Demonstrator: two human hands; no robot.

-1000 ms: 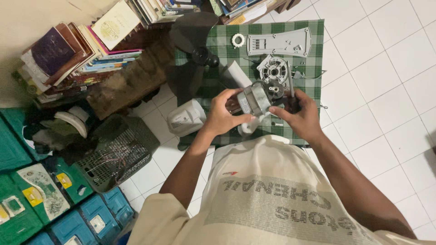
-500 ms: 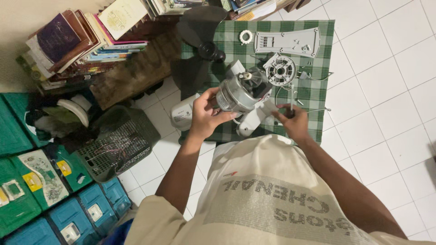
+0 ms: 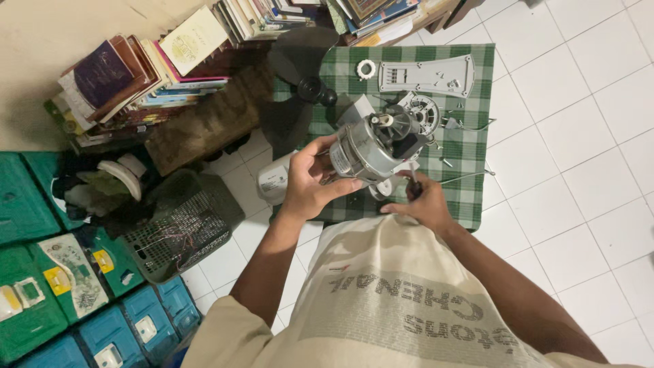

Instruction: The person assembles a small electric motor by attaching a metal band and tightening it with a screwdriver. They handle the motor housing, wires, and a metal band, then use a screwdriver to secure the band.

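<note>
Fan motor (image 3: pixel 378 146) gripped in left hand (image 3: pixel 310 180) fingers, above checked cloth (image 3: pixel 470 146)

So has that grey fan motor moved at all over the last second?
Yes. The fan motor, gripped in the left hand, has been lifted and tipped, shifting left across the green checked cloth, away from the round part lying there.

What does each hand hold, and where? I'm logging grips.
Left hand holds the fan motor around its housing; right hand grips a dark-handled tool.
</note>
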